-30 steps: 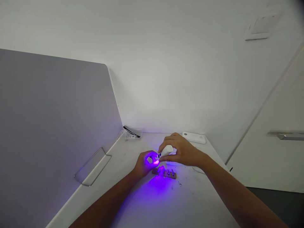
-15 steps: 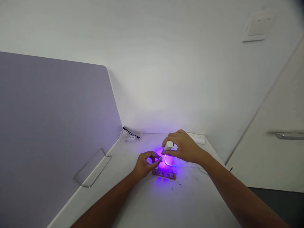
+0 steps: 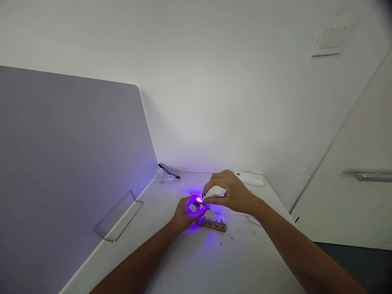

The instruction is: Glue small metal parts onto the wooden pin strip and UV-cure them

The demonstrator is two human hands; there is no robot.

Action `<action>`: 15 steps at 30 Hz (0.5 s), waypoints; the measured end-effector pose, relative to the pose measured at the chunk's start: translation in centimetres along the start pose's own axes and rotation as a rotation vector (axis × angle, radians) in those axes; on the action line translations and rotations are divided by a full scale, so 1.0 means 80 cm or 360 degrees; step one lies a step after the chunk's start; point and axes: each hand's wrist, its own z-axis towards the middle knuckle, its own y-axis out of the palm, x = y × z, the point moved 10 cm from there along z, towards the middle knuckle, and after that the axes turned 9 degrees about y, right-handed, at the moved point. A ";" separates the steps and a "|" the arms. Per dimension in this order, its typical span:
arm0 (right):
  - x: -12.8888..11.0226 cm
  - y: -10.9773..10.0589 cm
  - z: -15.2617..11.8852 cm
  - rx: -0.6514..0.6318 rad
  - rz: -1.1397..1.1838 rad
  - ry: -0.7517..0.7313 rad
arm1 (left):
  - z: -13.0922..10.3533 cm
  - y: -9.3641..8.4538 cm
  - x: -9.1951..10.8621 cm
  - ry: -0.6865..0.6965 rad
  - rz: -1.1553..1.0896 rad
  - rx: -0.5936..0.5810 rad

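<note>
My right hand (image 3: 231, 192) is closed around a small white UV lamp (image 3: 215, 190), whose lit end glows violet and points left at the fingertips of the other hand. Between thumb and forefinger, my left hand (image 3: 183, 213) pinches a small greyish piece that looks like a false nail tip (image 3: 207, 207); glare and fingers partly hide it. Just below both hands, a narrow wooden strip (image 3: 224, 228) lies on the white tabletop (image 3: 196, 265). Several small, upright, greyish nail tips (image 3: 217, 223) stand along it.
A white power bank (image 3: 249, 178) lies by the back wall. At the back left corner sit a clear pouch (image 3: 171, 171) and a white cable. A bent wire stand (image 3: 119, 240) overlaps the left edge beside a grey panel (image 3: 76, 155). Dark specks mark the tabletop.
My right hand has swung the lamp leftward and tilted it, so its violet light now falls on my left fingertips rather than down onto the table. The left hand has stayed almost still.
</note>
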 end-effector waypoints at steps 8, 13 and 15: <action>0.033 -0.003 0.000 0.0034 -0.0119 0.0068 | 0.001 0.006 0.002 -0.0036 -0.0126 -0.0069; 0.029 0.006 -0.007 -0.0291 0.0009 0.0040 | -0.002 0.004 -0.007 -0.0024 -0.0185 -0.0008; 0.021 0.013 -0.010 -0.0429 0.0077 0.0029 | -0.002 0.004 -0.009 -0.0032 -0.0203 -0.0002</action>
